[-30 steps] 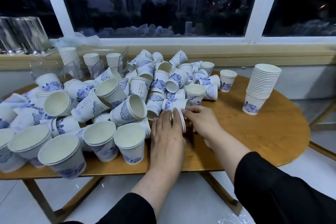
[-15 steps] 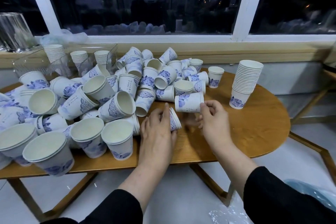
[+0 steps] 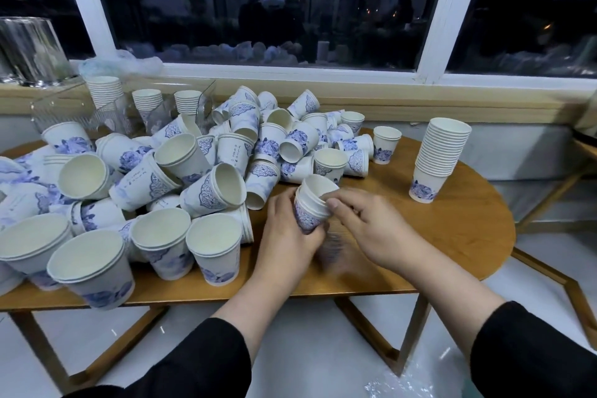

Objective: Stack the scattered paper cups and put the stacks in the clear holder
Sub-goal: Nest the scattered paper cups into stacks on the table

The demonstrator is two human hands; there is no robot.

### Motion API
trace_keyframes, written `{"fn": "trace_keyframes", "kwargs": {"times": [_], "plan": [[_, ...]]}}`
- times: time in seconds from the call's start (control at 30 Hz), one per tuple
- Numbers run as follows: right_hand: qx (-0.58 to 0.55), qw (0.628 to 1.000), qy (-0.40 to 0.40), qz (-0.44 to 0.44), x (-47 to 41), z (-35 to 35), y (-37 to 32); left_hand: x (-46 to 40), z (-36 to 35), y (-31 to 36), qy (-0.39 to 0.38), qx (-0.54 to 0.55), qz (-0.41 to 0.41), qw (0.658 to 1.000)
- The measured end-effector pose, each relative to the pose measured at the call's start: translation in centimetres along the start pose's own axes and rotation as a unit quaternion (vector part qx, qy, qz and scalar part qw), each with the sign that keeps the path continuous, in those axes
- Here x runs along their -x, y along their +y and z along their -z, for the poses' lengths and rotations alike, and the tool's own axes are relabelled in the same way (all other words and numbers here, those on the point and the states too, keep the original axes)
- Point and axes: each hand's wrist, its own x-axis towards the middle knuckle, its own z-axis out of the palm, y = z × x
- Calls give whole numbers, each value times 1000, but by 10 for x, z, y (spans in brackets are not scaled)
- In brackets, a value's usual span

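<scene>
Cups are the worry: our left hand grips a small nested stack near the counter's front edge while our right hand pinches its rim, and a crooked push could crumple it or nudge the loose pile off the wooden counter. Farther back, a tall stack stands by the right edge, the clear holder with stacks at the far left corner, below dark windows.

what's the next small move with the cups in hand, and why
Probably press the inner cup fully down: the left hand grips the nested cups while the right hand pinches their rims, and that cup sits high. Then likely add them to the tall stack.
</scene>
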Motion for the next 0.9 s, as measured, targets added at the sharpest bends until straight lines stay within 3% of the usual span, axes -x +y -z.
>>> {"fn": "trace_keyframes", "kwargs": {"times": [0.13, 0.17, 0.33, 0.47, 0.6, 0.73, 0.8, 0.9], "plan": [[25, 985, 171, -21, -20, -3, 14, -7, 4, -6, -5, 73, 62, 995], [54, 982, 175, -46, -28, -2, 20, -8, 4, -8, -9, 81, 61, 995], [179, 977, -12, -112, -67, -4, 40, -10, 3, -12, -7, 94, 76, 993], [217, 966, -13, -143, -83, -8, 50, -12, 3, -11, -12, 100, 80, 992], [201, 972, 72, -98, -69, -7, 48, -12, 2, -9, -13, 101, 79, 992], [114, 961, 251, -15, -50, 14, 20, -12, 1, -6, -4, 95, 76, 992], [71, 962, 263, 21, -45, 23, 1, -13, 2, -5, 3, 89, 72, 993], [107, 973, 190, 75, -43, 24, -15, -12, 3, -3, 4, 85, 70, 994]]}}
